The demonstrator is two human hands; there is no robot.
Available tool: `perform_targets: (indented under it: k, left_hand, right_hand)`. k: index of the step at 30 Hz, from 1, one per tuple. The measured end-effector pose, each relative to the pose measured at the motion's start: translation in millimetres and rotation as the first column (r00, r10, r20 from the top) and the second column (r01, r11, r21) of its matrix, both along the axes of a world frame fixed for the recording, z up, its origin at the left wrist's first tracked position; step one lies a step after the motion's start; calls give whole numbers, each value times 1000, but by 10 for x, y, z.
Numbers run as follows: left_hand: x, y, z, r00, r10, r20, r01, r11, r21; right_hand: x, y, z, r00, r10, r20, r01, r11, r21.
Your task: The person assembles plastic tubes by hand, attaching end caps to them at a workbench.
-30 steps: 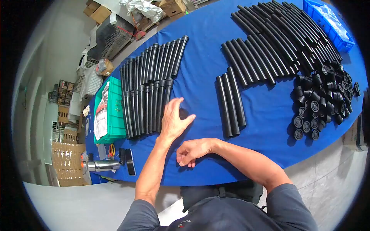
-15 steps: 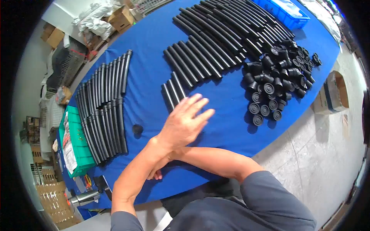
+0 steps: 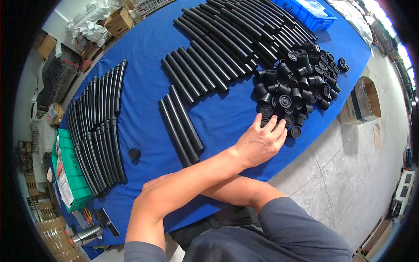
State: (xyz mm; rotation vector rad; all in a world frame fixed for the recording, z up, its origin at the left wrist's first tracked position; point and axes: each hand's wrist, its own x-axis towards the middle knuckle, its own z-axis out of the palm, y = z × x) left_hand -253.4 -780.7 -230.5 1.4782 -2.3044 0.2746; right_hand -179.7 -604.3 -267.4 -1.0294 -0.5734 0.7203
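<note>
My left hand (image 3: 262, 142) is over the near edge of a pile of black rubber end caps (image 3: 284, 101). Its fingers are spread and bent down, with the tips at the nearest caps; no cap shows clearly in its grasp. My arms cross, left forearm on top. Beneath it, only a sliver of my right hand (image 3: 158, 180) shows, its fingers hidden. A few loose black tubes (image 3: 181, 126) lie just beyond my left forearm. Further back are rows of black tubes (image 3: 218, 48).
Capped tubes (image 3: 98, 131) lie in two rows at the left, by a green crate (image 3: 74, 174). One loose cap (image 3: 134, 153) sits on the blue cloth. A blue crate (image 3: 312, 15) stands at the far end, and a cardboard box (image 3: 360, 102) is on the floor at right.
My left hand has moved right, from above the loose tubes to the cap pile. My right hand is now mostly covered by the left forearm. The view has shifted slightly.
</note>
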Motion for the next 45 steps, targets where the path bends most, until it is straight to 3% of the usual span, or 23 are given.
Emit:
perform_targets:
  k: [16, 19, 21, 23, 25, 27, 28, 29, 31, 34, 40, 42, 45]
  left_hand:
    - [250, 249, 56, 991, -22, -134, 37, 994, 105]
    - [376, 443, 219, 993, 60, -101, -50, 993, 106]
    - [563, 697, 464, 973, 203, -107, -199, 979, 51]
    - [839, 1071, 743, 919, 368, -140, -363, 930, 59]
    - [1054, 1643, 1018, 789, 569, -234, -554, 822, 131]
    - [1221, 2313, 1086, 633, 762, -137, -752, 647, 124]
    - [1258, 2661, 1058, 549, 824, -137, -812, 565, 148]
    - [1262, 2997, 991, 456, 879, -138, -863, 475, 172]
    - [1210, 3550, 799, 368, 930, -30, -911, 366, 191]
    - [1142, 4136, 425, 236, 966, 107, -926, 190, 325]
    - [1082, 4126, 462, 159, 965, 207, -932, 77, 353]
    - [1113, 4008, 603, 165, 964, 209, -935, 86, 343]
    - [1214, 3615, 803, 216, 974, 60, -964, 204, 170]
  right_hand:
    - [113, -34, 27, 999, 48, 19, -47, 997, -55]
    - [191, -94, 31, 998, 53, 22, -51, 995, -82]
    - [241, -142, 25, 998, 53, 15, -51, 994, -94]
    - [241, -194, 22, 998, 54, 12, -53, 993, -103]
    - [179, -201, -19, 999, 36, 29, -34, 997, -71]
    - [172, -204, 0, 998, 11, 54, -8, 999, -54]
    - [192, -222, 198, 998, 60, 32, -52, 978, -201]
    - [254, -184, 98, 988, 153, 10, -148, 968, -201]
    - [286, -224, 126, 979, 185, -80, -198, 959, -203]
    - [289, -207, 150, 990, 108, -90, -124, 972, -198]
    - [248, -201, 107, 994, 86, -68, -96, 981, -168]
    - [257, -234, 163, 994, 97, -51, -105, 978, -181]
    - [252, -208, 149, 993, 110, -44, -116, 979, -167]
